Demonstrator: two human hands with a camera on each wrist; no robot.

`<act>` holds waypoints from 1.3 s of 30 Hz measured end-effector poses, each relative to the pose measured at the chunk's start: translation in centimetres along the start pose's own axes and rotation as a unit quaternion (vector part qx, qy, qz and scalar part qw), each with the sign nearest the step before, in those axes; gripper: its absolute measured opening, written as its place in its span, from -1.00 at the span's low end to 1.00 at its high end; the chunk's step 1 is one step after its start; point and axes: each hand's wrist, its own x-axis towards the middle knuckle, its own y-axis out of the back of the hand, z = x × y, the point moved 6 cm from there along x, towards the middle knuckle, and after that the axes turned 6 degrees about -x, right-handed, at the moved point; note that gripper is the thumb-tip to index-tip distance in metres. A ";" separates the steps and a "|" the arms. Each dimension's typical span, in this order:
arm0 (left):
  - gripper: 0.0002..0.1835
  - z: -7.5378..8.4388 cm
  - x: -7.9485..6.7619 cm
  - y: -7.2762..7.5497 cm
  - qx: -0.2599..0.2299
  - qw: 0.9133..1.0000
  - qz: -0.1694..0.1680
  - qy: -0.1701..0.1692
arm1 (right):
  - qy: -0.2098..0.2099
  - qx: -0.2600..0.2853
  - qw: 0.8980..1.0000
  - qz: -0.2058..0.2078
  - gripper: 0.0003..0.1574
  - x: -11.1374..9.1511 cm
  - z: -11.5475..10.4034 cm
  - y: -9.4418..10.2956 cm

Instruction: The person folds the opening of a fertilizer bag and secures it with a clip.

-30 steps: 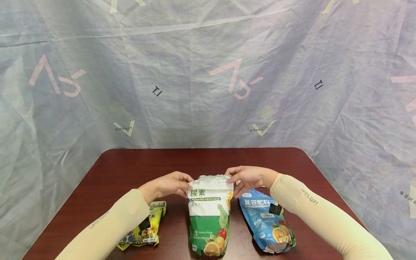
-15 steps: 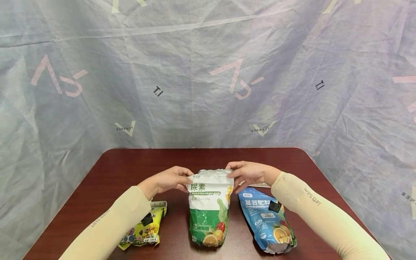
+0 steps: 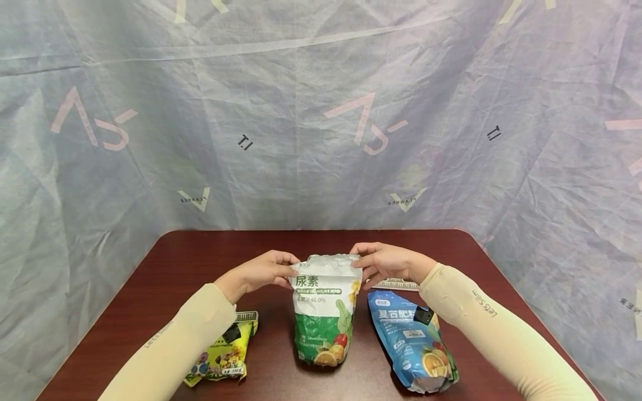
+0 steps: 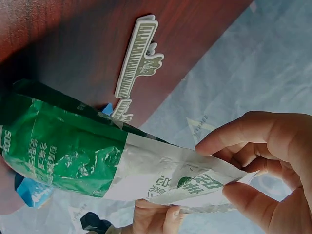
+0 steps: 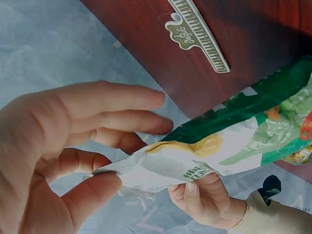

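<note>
The left hand (image 3: 258, 274) and right hand (image 3: 390, 264) are pinching the top corners of a green-and-white bag (image 3: 321, 312) between thumb and fingers, holding it upright midway between the side edges of the desk (image 3: 311, 242) (whether its base is touching, I cannot tell). A yellow bag (image 3: 224, 355) is lying toward the left edge, a blue bag (image 3: 408, 342) toward the right.

You wear two cream sleeves, the left sleeve (image 3: 168, 337) and the right sleeve (image 3: 501, 328) close-fitting and ending at the wrist. Dark lettering (image 3: 485, 303) reading "Let's Slim" marks your right forearm, with similar, fainter print (image 3: 159, 334) on the left. Small black blocks (image 3: 423, 315) show beside both cuffs; your left hand (image 3: 263, 273) and right hand (image 3: 388, 263) are bare.
</note>
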 end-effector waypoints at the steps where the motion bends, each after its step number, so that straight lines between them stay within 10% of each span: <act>1: -0.77 0.1 0.1 0.0 0.001 1.000 0.001 -0.001 | 0.001 0.000 1.000 0.002 -0.85 0.0 -0.1 0.1; 39: -0.80 2.6 1.6 0.8 0.047 0.997 0.038 -0.044 | 0.066 -0.041 0.993 0.083 -0.80 -0.2 -1.6 2.1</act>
